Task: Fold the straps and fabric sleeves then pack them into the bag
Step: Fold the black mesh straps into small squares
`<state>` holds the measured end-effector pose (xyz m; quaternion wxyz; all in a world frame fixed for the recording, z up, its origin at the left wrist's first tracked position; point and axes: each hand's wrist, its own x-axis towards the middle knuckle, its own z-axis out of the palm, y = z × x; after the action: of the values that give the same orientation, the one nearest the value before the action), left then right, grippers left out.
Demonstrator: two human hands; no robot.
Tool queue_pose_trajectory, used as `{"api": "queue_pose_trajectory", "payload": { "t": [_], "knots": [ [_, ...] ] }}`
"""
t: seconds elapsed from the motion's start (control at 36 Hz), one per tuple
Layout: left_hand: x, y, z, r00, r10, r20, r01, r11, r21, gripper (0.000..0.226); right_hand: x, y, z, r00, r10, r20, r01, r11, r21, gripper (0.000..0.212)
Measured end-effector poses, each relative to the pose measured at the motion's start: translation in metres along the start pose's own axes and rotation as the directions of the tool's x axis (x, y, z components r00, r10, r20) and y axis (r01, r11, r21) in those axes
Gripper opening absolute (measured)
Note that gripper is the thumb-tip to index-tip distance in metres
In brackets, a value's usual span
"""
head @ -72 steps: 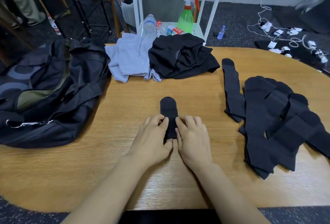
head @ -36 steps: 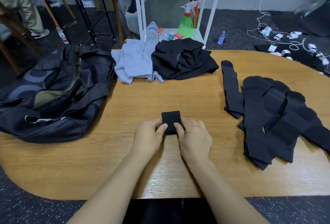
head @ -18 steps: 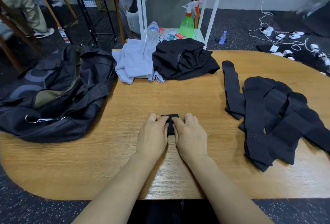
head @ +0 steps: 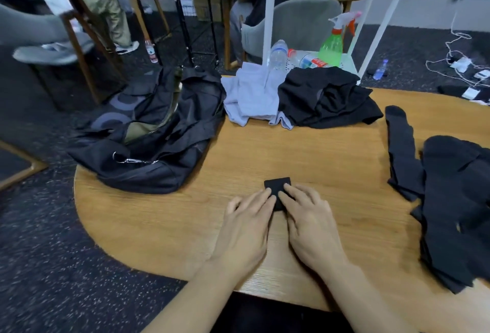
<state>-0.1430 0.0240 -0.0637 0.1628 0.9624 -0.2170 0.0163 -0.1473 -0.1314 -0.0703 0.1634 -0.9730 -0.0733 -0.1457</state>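
Nearest the person, the left hand (head: 248,222) and right hand (head: 309,222) are lying side by side on the wooden table (head: 331,163), fingers straight and flat, pressing down on the folded strap (head: 278,186). Two seconds ago this strap was lying longer, with its rounded end reaching up the table; since then it has been doubled over, and now it is showing only as a small black square past the fingertips. That suggests the fold is finished and is being flattened, so carrying it to the bag looks like the next step.

Bare wood is lying open between the hands and the black duffel bag (head: 148,147) at the left, whose mouth is gaping open; the bag is overhanging the table's rounded left edge. At the right, well apart, the pile of unfolded straps (head: 450,200) is waiting, running out of view. Farther back, a lavender garment (head: 250,99) and a black garment (head: 328,101) are sitting touching each other near the far edge.
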Motion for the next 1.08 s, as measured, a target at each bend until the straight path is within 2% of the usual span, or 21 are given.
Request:
{"api": "queue_pose_trajectory", "payload": {
  "t": [0.14,0.28,0.47,0.61,0.81,0.89,0.97,1.08],
  "knots": [
    [-0.017,-0.026,-0.018,0.995,-0.071,-0.072,0.073,0.997,0.030,0.049,0.010,-0.031,0.018,0.994,-0.108,0.017,0.108,0.994,-0.023,0.039],
    [-0.046,-0.058,-0.029,0.974,-0.147,-0.171,0.159,0.986,0.058,0.044,0.014,-0.073,0.027,0.974,-0.214,0.079,0.215,0.977,-0.011,0.055],
    [-0.078,-0.097,-0.041,0.935,-0.203,-0.290,0.241,0.965,0.101,0.041,0.016,-0.129,0.045,0.941,-0.276,0.197,0.269,0.961,0.061,0.058],
    [-0.092,-0.114,-0.045,0.921,-0.222,-0.319,0.272,0.955,0.120,0.041,0.016,-0.152,0.050,0.938,-0.303,0.170,0.292,0.952,0.089,0.056],
    [-0.096,-0.122,-0.047,0.904,-0.233,-0.358,0.293,0.948,0.122,0.039,0.014,-0.164,0.051,0.934,-0.299,0.197,0.287,0.954,0.088,0.058],
    [-0.092,-0.116,-0.048,0.897,-0.255,-0.361,0.305,0.948,0.087,0.037,0.016,-0.160,0.049,0.926,-0.305,0.222,0.278,0.950,0.144,0.059],
    [-0.082,-0.106,-0.050,0.901,-0.244,-0.358,0.287,0.955,0.073,0.037,0.018,-0.148,0.037,0.937,-0.297,0.185,0.257,0.943,0.209,0.064],
    [-0.059,-0.081,-0.047,0.915,-0.169,-0.366,0.199,0.979,0.047,0.036,0.023,-0.118,0.015,0.978,-0.178,0.110,0.154,0.968,0.197,0.055]
  ]
}}
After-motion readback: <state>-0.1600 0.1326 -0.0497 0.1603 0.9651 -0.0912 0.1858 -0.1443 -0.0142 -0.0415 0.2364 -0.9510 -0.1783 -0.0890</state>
